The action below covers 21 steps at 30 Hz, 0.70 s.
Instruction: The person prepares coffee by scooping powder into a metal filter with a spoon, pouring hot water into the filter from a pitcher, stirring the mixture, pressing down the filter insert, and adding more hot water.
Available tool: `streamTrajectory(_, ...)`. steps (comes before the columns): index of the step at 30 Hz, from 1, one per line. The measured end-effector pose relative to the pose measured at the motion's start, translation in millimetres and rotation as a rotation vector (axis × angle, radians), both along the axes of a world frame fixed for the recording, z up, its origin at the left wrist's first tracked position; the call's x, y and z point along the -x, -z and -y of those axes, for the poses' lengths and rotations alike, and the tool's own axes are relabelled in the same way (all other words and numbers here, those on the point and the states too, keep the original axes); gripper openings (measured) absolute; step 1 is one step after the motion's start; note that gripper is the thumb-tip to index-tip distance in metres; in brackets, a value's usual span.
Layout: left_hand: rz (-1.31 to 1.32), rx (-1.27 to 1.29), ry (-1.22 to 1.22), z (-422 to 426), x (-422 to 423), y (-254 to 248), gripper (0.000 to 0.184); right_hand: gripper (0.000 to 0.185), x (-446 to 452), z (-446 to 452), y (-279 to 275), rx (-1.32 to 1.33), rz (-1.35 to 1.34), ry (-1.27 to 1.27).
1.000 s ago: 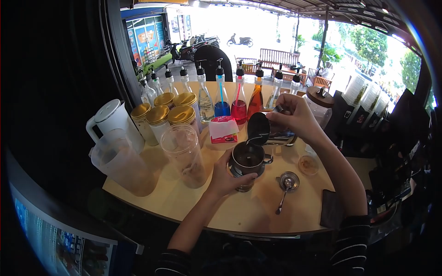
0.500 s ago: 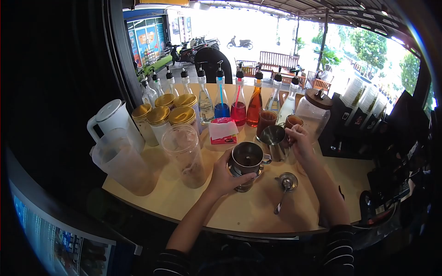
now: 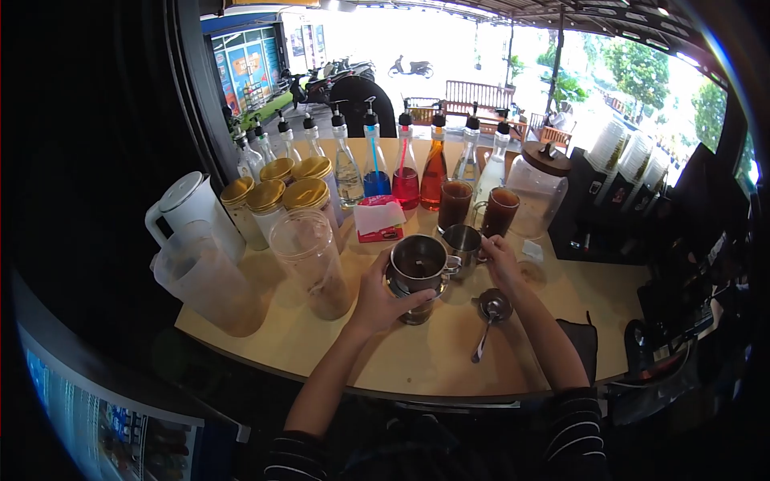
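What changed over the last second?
Right hand brought the metal pitcher down from tilted over the metal filter cup to upright at its right. Nothing visibly let go. Left hand stays around the filter cup; spoon and pump bottles unmoved.

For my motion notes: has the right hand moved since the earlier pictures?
Yes, the right hand has moved down the view, closer to the metal dish.
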<state>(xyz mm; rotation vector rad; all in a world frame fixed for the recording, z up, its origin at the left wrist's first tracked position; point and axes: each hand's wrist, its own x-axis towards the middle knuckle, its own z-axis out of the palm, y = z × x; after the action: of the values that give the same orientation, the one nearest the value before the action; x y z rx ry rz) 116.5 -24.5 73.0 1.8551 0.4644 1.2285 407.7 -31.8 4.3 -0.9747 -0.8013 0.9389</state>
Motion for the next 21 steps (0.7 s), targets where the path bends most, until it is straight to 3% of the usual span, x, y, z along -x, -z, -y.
streamTrajectory(1,0.006,-0.003,0.000,0.0,0.0,0.1,0.077,0.011,-8.6,2.1,2.0,0.094,0.180,0.002)
streamTrajectory(2,0.005,0.000,0.009,0.1,0.1,-0.1,0.077,0.011,-11.8,7.1,5.4,0.098,0.178,0.011)
streamTrajectory(4,-0.018,-0.001,-0.016,0.5,0.9,0.1,0.076,0.021,6.2,31.6,-17.6,-0.187,1.132,0.529)
streamTrajectory(6,-0.013,-0.005,-0.011,0.1,0.0,0.2,0.076,0.029,26.6,73.8,-54.5,-0.118,1.152,0.443)
streamTrajectory(8,-0.023,-0.011,-0.037,1.8,0.3,-0.1,0.076,0.027,39.9,108.3,-70.9,0.267,1.434,-0.216)
streamTrajectory(10,-0.015,0.013,-0.027,4.6,0.3,-2.0,0.076,0.021,53.2,135.0,-72.7,0.358,1.616,-0.421)
streamTrajectory(17,0.004,0.008,-0.024,2.5,-0.9,0.1,0.076,0.010,46.8,141.8,-44.1,0.145,1.665,-0.398)
streamTrajectory(21,-0.012,-0.003,-0.021,1.1,0.0,0.5,0.076,0.006,38.7,141.1,-63.5,-0.026,1.453,-0.167)
